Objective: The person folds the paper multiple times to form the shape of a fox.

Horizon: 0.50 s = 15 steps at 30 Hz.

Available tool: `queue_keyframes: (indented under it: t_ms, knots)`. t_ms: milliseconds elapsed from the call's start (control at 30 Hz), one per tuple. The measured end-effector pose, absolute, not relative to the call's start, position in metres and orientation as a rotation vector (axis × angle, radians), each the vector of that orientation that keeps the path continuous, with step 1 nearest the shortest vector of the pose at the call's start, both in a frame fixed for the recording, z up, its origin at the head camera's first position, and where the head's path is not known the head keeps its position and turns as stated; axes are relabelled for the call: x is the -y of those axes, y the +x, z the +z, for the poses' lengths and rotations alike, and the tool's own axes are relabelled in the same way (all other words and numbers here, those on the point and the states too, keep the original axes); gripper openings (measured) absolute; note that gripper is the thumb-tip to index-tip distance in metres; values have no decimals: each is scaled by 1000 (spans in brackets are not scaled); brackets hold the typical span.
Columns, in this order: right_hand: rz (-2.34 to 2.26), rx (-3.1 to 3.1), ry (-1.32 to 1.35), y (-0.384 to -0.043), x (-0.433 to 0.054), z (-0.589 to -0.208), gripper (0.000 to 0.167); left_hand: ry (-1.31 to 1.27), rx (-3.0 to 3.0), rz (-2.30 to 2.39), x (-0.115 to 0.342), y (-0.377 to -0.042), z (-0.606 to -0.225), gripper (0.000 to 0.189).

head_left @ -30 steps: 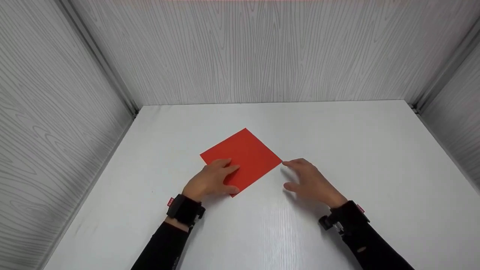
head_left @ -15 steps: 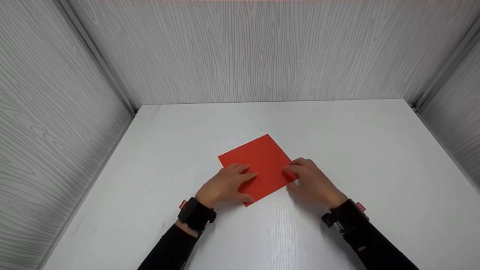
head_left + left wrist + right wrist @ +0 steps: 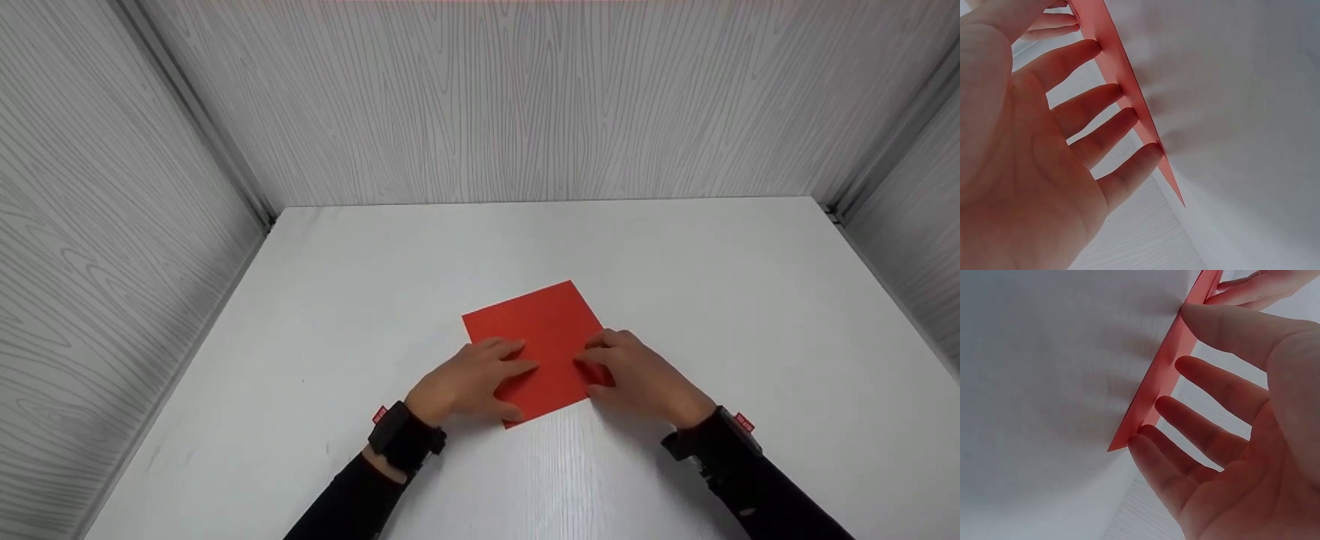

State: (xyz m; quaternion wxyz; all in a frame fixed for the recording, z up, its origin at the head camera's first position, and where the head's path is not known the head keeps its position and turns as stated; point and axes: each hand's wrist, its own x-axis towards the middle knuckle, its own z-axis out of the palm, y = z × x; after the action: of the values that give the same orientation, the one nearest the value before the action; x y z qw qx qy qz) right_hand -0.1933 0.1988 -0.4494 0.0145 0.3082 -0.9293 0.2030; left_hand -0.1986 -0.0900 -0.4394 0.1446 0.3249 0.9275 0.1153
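A square sheet of red paper (image 3: 544, 315) lies flat on the white tabletop, turned at a slant. My left hand (image 3: 469, 382) rests on its left side with spread fingers, the thumb by the near corner. In the left wrist view, the fingertips of the left hand (image 3: 1044, 146) press down along the red sheet (image 3: 1109, 50). On the other side, my right hand (image 3: 645, 375) covers the right corner. From the right wrist view, the fingers of the right hand (image 3: 1224, 416) are extended and touch the paper (image 3: 1157, 379) at their tips, thumb at its edge.
A white tabletop (image 3: 337, 300) surrounds the paper. Grey wood-grain panels stand at the back (image 3: 480, 105), the left (image 3: 112, 247) and the right (image 3: 915, 195). Black straps with small cameras sit on both wrists.
The red paper has slid right and toward the person, turning slightly clockwise, with the left hand on it. The right hand has gone from beside the right corner to fingertips on the sheet.
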Motion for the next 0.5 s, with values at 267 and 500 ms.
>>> queue_keyframes:
  t_ms: [267, 500]
  knots:
    - [570, 2931, 970, -188, -203, -447, 43, 1003, -2663, 290, 82, -193, -439, 71]
    - [580, 2968, 962, -185, -204, -443, 44, 1011, -2673, 241, 79, -190, -438, 71]
